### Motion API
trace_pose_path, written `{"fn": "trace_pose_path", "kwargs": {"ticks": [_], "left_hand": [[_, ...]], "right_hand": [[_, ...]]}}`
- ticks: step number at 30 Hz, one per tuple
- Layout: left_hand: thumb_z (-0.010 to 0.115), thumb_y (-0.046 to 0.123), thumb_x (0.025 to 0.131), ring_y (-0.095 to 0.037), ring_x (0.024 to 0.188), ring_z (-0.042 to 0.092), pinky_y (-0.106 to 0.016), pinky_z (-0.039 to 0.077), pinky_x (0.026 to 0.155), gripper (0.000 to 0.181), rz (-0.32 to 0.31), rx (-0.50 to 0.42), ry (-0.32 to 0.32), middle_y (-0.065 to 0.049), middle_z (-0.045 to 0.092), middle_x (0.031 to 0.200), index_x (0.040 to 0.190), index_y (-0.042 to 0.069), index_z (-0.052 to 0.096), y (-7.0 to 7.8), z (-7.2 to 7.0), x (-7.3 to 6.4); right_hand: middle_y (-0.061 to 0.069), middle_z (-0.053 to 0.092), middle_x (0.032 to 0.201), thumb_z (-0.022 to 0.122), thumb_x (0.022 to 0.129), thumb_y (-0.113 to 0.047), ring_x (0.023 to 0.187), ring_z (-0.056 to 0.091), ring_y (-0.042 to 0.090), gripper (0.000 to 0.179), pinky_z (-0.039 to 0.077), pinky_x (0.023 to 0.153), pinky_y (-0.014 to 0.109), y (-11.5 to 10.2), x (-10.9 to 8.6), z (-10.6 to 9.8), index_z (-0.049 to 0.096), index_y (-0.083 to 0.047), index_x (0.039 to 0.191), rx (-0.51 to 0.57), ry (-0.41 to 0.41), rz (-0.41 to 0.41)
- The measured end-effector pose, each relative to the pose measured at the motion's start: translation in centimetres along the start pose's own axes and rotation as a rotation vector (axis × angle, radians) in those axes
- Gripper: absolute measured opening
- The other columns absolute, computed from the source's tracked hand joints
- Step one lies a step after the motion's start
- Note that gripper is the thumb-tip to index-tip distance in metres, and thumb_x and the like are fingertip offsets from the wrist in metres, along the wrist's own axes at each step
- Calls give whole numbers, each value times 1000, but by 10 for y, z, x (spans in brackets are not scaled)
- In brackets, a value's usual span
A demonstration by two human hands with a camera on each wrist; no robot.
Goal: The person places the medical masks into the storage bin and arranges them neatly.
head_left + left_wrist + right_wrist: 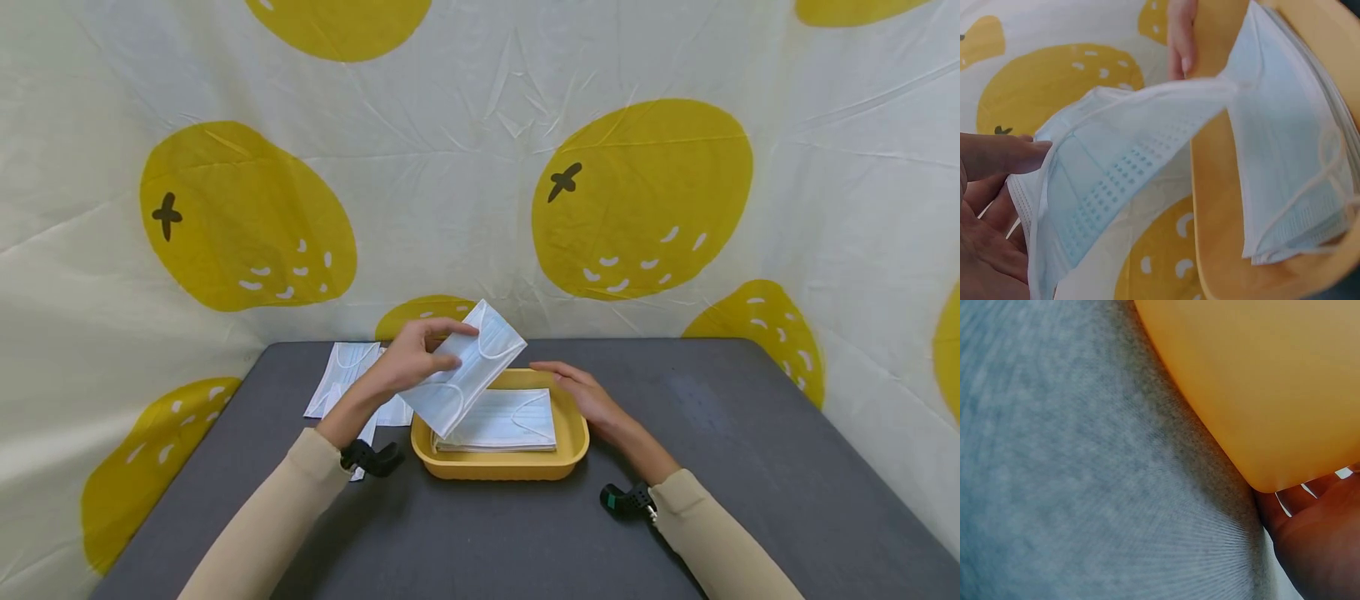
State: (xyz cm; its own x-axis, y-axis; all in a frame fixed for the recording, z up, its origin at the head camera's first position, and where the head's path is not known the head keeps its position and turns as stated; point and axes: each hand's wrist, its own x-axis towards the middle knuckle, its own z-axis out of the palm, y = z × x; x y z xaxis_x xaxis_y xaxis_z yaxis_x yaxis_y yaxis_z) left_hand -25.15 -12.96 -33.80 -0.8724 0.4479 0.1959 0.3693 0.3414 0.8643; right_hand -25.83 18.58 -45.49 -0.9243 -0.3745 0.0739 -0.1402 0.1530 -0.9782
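Note:
My left hand [411, 357] pinches a pale blue pleated face mask [480, 358] with white ear loops. It is tilted above the left side of a yellow plastic basket [498, 471]. In the left wrist view, thumb and fingers grip one end of this mask [1116, 169]. Inside the basket lies a stack of similar masks [517, 417], partly hidden by the held one. At the basket's right wall, my right hand [588, 400] rests with extended fingers. The right wrist view shows that hand [1325, 531] against the basket's outer side [1260, 394].
Several loose masks [348, 367] lie spread on the dark grey table [487, 542], left of the basket and partly behind my left forearm. A white cloth [465, 208] with yellow fruit prints hangs behind the table.

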Motion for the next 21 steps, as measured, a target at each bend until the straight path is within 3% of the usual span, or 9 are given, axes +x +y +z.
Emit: {"fn": "trace_pose_path", "kwargs": {"ticks": [6, 12, 21], "left_hand": [[72, -2, 87, -26, 105, 69, -30, 58, 85, 43, -9, -12, -92, -10, 66, 137, 127, 12, 73, -1, 7, 7], [74, -1, 88, -23, 113, 68, -30, 57, 90, 43, -12, 17, -167, -6, 65, 140, 127, 15, 74, -3, 11, 15], [74, -1, 88, -20, 127, 61, -46, 48, 113, 41, 26, 87, -334, -2, 69, 136, 125, 16, 76, -6, 18, 31]], "right_hand": [[22, 47, 157, 34, 111, -12, 142, 46, 39, 43, 48, 104, 23, 1, 1, 1, 54, -3, 148, -23, 12, -13], [32, 47, 151, 36, 112, -15, 129, 56, 33, 44, 52, 97, 21, 2, 0, 1, 46, 6, 150, 0, 38, 9], [23, 56, 145, 37, 112, -17, 111, 64, 5, 44, 54, 94, 22, 2, 2, 0, 48, 1, 150, 3, 33, 14]]}}
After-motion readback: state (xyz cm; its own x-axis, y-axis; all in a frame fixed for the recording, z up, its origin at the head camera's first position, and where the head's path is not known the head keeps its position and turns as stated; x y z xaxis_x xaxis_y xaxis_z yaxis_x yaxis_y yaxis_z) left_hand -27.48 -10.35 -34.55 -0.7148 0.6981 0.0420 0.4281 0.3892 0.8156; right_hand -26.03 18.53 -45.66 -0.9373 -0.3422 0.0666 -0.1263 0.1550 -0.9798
